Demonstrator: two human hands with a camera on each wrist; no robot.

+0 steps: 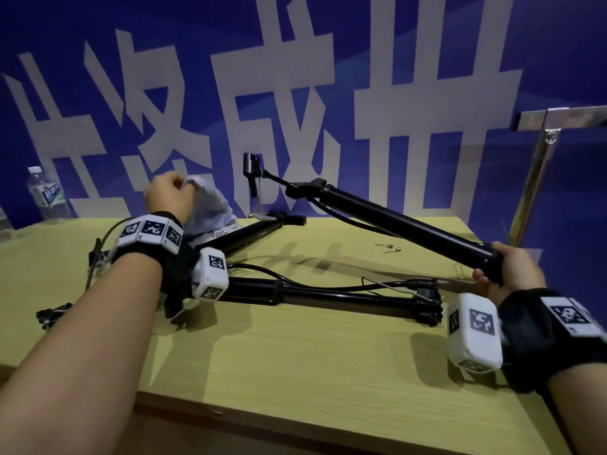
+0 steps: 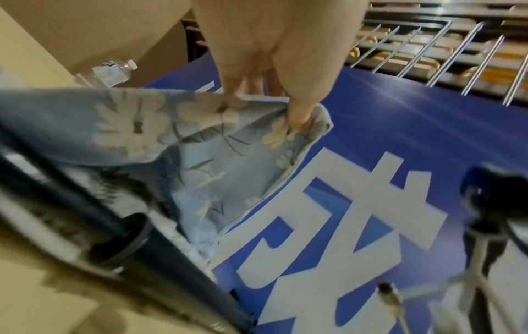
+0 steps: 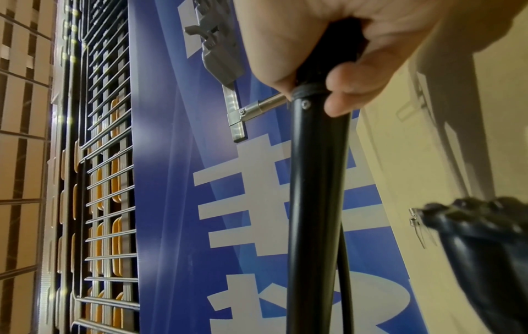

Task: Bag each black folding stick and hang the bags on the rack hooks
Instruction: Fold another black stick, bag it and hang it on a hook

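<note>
My right hand (image 1: pixel 502 269) grips the near end of a black folding stick (image 1: pixel 404 221) and holds it tilted up over the table, its head toward the wall; the same stick (image 3: pixel 317 180) runs down the right wrist view. My left hand (image 1: pixel 170 195) pinches the rim of a pale blue flowered cloth bag (image 1: pixel 210 208) and lifts its mouth. The bag (image 2: pixel 217 158) hangs from my fingers (image 2: pixel 300 113), and a black stick (image 2: pixel 148 255) lies under it. Two more black sticks (image 1: pixel 328 295) lie on the table, one partly under the bag.
The yellow-green table (image 1: pixel 295 349) stands against a blue banner wall. A water bottle (image 1: pixel 46 192) stands at the back left. Two small metal pins (image 1: pixel 391 247) lie near the back right. A metal rack frame (image 1: pixel 538 156) rises at the right.
</note>
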